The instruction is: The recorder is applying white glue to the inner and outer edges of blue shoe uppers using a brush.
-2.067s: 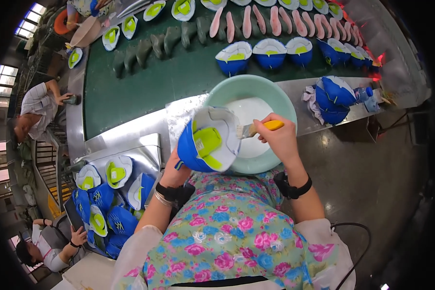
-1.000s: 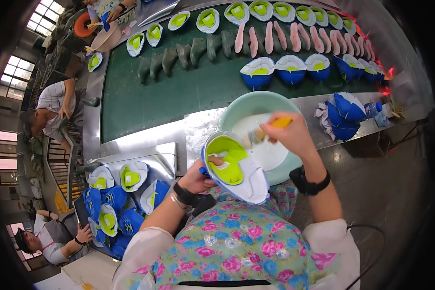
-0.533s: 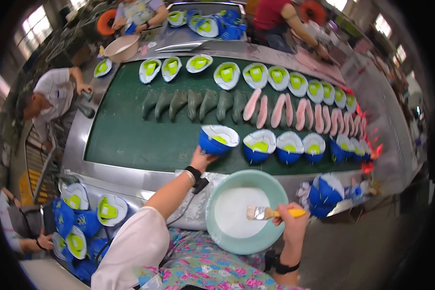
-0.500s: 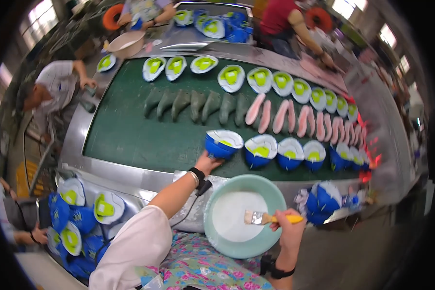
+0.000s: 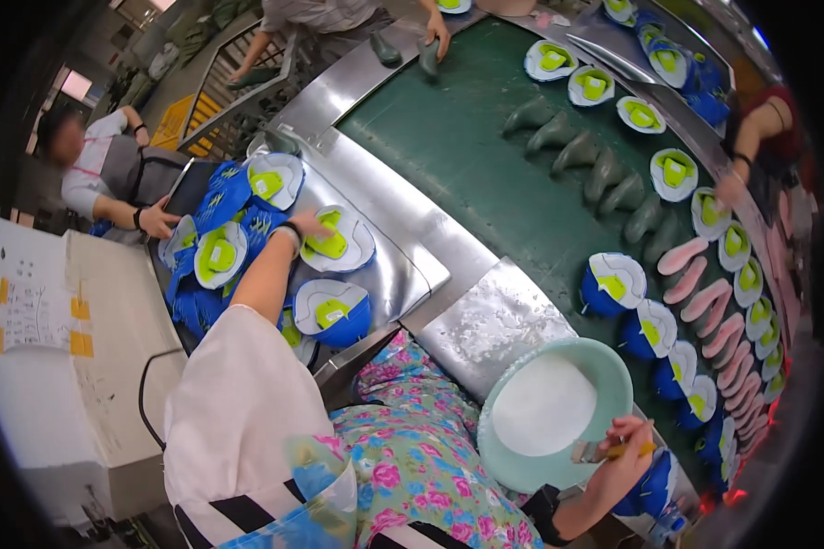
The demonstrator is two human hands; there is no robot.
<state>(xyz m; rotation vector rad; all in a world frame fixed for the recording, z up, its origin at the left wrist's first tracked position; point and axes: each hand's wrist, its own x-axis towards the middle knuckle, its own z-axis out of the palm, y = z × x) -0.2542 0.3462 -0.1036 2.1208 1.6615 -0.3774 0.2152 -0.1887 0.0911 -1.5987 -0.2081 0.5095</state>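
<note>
My left hand is at the edge of a blue shoe upper with a white rim and lime-green lining in the pile on the metal side table. Its fingers are blurred, so their grip is unclear. My right hand is closed around a flat paintbrush with a yellow handle. The brush's bristles are by the rim of a pale green basin holding white liquid. More shoe uppers lie around my left hand.
The green conveyor belt carries rows of shoe uppers, dark green shoe lasts and pink insoles. One co-worker's hand holds a last at the far end; another's hand is by the pile. A white cabinet stands left.
My view has turned left. My left hand has left a shoe upper on the belt and come to the pile. The brush has moved from above the liquid to the basin's rim.
</note>
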